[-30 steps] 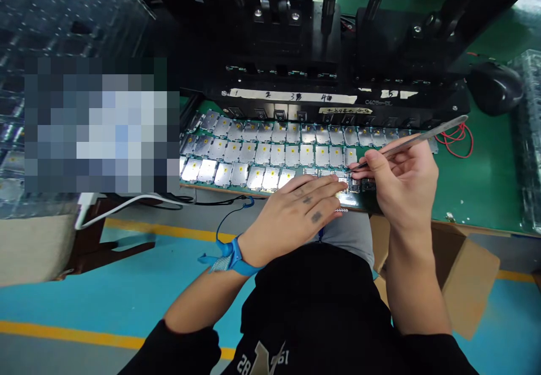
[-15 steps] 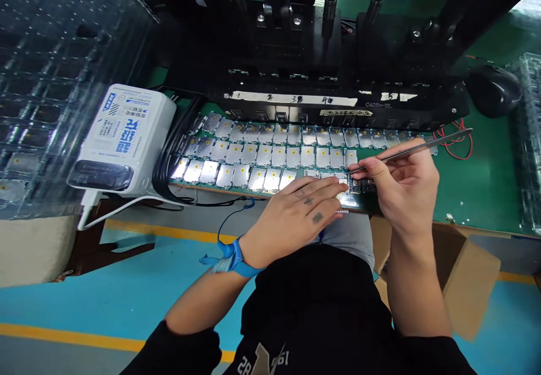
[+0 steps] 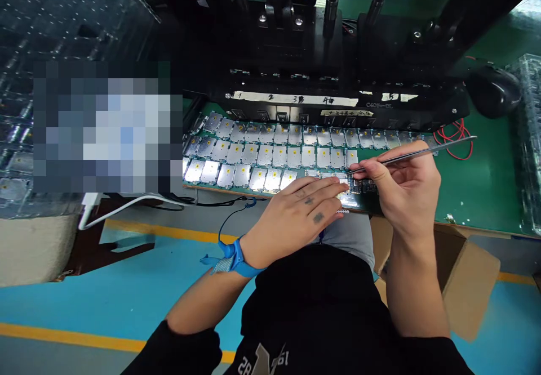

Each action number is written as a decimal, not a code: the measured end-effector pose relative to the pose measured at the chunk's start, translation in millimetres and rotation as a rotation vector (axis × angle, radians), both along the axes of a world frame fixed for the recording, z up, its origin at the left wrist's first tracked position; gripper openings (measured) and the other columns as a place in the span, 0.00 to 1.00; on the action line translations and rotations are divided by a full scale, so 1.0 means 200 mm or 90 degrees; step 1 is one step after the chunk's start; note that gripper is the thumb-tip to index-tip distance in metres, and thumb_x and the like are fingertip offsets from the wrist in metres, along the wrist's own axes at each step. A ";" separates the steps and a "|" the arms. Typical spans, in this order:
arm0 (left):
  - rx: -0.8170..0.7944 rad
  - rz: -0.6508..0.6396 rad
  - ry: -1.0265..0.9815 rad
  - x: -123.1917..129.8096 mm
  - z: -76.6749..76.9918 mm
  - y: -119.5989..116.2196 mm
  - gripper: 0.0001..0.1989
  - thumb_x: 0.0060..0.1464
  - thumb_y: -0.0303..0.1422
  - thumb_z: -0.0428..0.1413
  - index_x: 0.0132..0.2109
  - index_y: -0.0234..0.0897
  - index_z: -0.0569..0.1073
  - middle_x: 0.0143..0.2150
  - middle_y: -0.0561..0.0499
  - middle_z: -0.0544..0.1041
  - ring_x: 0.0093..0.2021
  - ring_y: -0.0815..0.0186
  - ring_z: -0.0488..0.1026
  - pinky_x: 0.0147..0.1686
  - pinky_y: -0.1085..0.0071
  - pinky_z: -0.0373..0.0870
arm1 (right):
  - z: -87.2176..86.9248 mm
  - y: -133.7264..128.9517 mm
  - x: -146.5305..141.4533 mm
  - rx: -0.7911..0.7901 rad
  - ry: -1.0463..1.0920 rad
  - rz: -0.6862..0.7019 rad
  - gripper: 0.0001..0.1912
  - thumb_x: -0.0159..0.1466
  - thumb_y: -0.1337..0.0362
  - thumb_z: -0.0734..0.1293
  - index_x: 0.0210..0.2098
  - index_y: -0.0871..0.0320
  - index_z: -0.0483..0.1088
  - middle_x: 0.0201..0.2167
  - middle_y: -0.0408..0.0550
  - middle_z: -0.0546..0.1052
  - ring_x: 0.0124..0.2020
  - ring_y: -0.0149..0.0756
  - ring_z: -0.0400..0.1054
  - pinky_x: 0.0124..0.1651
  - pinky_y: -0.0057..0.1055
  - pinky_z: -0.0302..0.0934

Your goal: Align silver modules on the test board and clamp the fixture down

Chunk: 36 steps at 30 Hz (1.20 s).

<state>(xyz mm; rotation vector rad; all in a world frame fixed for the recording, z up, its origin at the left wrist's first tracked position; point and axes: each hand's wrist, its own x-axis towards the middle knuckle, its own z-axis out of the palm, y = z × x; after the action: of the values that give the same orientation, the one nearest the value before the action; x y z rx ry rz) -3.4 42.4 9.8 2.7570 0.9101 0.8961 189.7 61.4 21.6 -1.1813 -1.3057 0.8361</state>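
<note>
Holding metal modules point(image 3: 14, 161), clear plastic tray point(image 3: 80, 20)

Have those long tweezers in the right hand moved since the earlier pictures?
Yes. Their rear end has swung downward in view: the steel tweezers once ended above the coiled red wire, and now end level with it, just past its right side.

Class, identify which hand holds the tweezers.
The right hand pinches the tweezers; the left hand, wearing a blue wrist strap, holds none.
</note>
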 end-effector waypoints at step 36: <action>0.002 0.008 -0.001 0.00 0.00 0.00 0.06 0.66 0.32 0.55 0.44 0.34 0.73 0.55 0.45 0.79 0.60 0.61 0.75 0.56 0.61 0.73 | 0.01 -0.01 -0.02 -0.017 0.002 -0.028 0.10 0.62 0.65 0.73 0.34 0.57 0.67 0.28 0.41 0.79 0.30 0.32 0.79 0.33 0.26 0.77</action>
<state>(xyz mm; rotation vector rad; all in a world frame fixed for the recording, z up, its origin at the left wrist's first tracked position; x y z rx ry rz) -2.6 41.6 9.6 2.7563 0.9284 0.9020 186.6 59.8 23.6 -1.2256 -1.2640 0.8259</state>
